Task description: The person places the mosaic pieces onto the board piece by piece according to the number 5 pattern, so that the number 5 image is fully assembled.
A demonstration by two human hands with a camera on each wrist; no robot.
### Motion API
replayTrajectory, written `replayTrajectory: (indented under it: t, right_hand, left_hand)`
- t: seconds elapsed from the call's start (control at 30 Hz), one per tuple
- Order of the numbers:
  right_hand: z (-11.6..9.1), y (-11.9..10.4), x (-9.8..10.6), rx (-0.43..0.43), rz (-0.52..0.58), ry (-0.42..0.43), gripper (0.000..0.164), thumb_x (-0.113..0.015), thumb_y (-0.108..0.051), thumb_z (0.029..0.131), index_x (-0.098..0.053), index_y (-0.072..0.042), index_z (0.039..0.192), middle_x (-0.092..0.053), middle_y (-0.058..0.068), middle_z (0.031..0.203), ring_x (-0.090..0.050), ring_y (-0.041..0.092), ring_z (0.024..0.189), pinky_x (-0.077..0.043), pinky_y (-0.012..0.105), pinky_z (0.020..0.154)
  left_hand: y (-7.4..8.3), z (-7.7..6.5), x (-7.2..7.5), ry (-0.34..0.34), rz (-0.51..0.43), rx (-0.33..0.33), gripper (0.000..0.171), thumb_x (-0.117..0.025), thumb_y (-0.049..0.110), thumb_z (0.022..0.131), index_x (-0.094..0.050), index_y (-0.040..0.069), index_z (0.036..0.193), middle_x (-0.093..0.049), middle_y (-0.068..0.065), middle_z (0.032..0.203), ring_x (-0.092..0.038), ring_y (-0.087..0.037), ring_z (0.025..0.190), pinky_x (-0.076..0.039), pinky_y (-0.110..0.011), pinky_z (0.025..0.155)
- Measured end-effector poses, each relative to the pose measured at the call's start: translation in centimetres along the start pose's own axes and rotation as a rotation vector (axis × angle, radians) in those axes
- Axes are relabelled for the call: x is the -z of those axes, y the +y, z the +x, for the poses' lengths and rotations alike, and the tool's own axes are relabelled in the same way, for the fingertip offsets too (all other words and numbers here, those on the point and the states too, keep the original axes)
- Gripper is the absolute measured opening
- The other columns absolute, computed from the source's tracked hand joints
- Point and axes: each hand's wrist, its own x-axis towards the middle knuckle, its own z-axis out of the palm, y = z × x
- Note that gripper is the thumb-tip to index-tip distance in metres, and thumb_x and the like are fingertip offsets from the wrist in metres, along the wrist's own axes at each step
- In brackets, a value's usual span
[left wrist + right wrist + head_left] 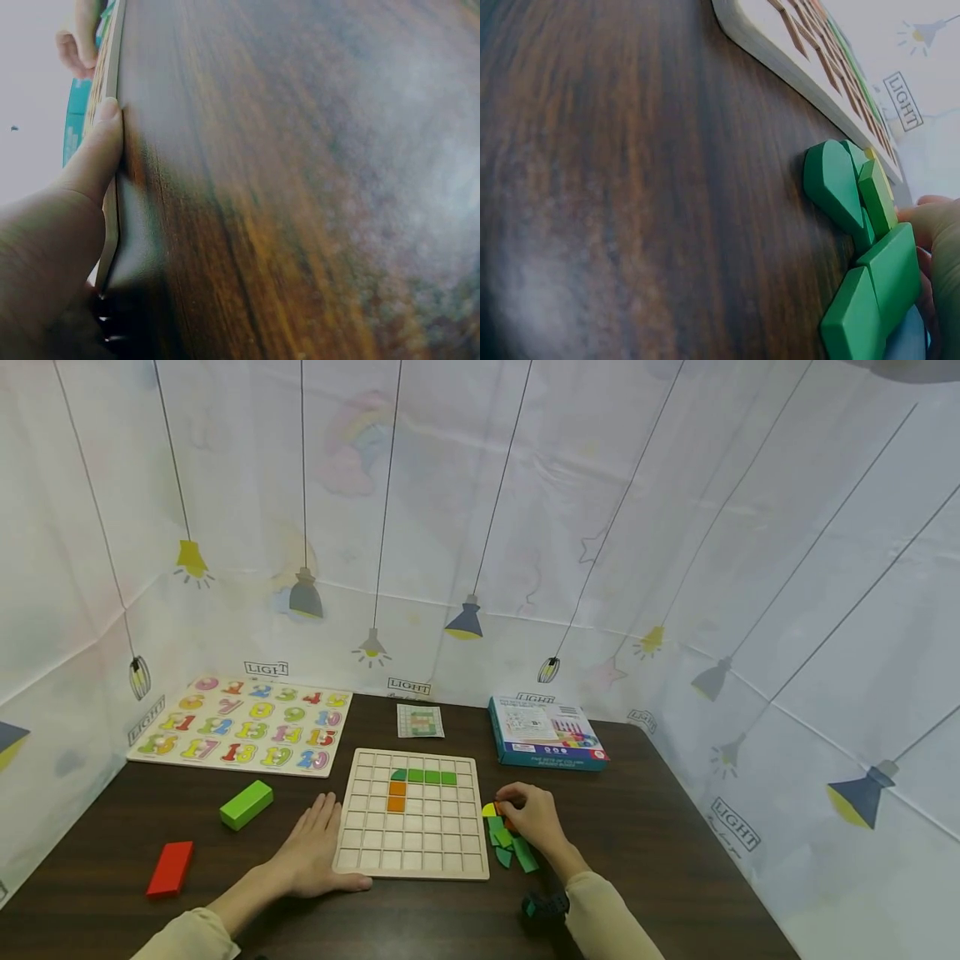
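Observation:
A square wooden grid board (412,861) lies on the table, with a row of green pieces (432,777) and two orange squares (397,796) in its cells. My left hand (315,847) rests at its left side, fingers extended, the thumb along the front edge; in the left wrist view the thumb (101,150) touches the board's rim. To the right of the board, my right hand (534,817) pinches an orange block (498,808) at the back of a loose pile. Green blocks (889,274) and a yellow piece (489,810) lie in that pile, beside the fingers.
A pattern card (420,721) lies behind the board. At the back right is a blue-edged box (551,735); a number puzzle (240,727) fills the back left. A light green block (247,805) and a red block (170,869) lie at left. Printed curtains (465,527) surround the table.

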Motion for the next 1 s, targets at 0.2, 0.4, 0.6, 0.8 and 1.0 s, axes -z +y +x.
replayTrajectory:
  t: [0.2, 0.4, 0.6, 0.8, 1.0]
  right_hand:
    - [0.05, -0.16, 0.09, -0.011, 0.006, -0.007, 0.011, -0.073, -0.006, 0.082, -0.072, -0.008, 0.093, -0.070, 0.002, 0.087, -0.065, 0.015, 0.077, -0.054, 0.036, 0.071]
    - [0.24, 0.02, -0.31, -0.033, 0.028, -0.011, 0.015, -0.072, -0.007, 0.082, -0.069, -0.005, 0.097, -0.069, 0.005, 0.090, -0.064, 0.017, 0.078, -0.053, 0.038, 0.072]
    - [0.39, 0.14, -0.65, -0.061, 0.044, 0.009, 0.016, -0.073, -0.007, 0.083, -0.068, -0.004, 0.098, -0.068, 0.005, 0.089, -0.062, 0.016, 0.077, -0.053, 0.037, 0.071]
    - [0.32, 0.05, -0.53, -0.055, 0.060, 0.014, 0.017, -0.071, -0.007, 0.084, -0.067, -0.002, 0.100, -0.068, 0.005, 0.090, -0.063, 0.017, 0.077, -0.053, 0.035, 0.069]
    - [0.34, -0.10, -0.39, -0.055, 0.073, -0.014, 0.020, -0.071, -0.002, 0.082, -0.066, -0.001, 0.102, -0.068, 0.009, 0.093, -0.062, 0.021, 0.080, -0.053, 0.041, 0.073]
  left_hand:
    - [0.15, 0.05, 0.20, -0.003, 0.000, 0.002, 0.126, -0.065, 0.074, 0.067, -0.021, -0.018, 0.141, -0.014, -0.039, 0.146, -0.009, -0.050, 0.136, -0.016, -0.060, 0.106]
    - [0.09, 0.07, 0.11, -0.001, -0.013, 0.005, 0.125, -0.067, 0.072, 0.067, -0.021, -0.019, 0.140, -0.014, -0.039, 0.145, -0.009, -0.051, 0.136, -0.015, -0.061, 0.106]
    - [-0.01, 0.00, -0.16, 0.003, -0.025, 0.001, 0.124, -0.068, 0.070, 0.067, -0.021, -0.019, 0.140, -0.014, -0.039, 0.145, -0.008, -0.051, 0.136, -0.015, -0.061, 0.106]
    - [0.03, -0.04, -0.15, 0.007, -0.021, 0.001, 0.125, -0.066, 0.073, 0.067, -0.021, -0.018, 0.141, -0.015, -0.039, 0.146, -0.009, -0.050, 0.136, -0.017, -0.061, 0.106]
    - [0.11, -0.05, 0.00, 0.003, -0.018, 0.007, 0.126, -0.065, 0.074, 0.067, -0.021, -0.018, 0.141, -0.014, -0.038, 0.146, -0.009, -0.050, 0.137, -0.016, -0.060, 0.106]
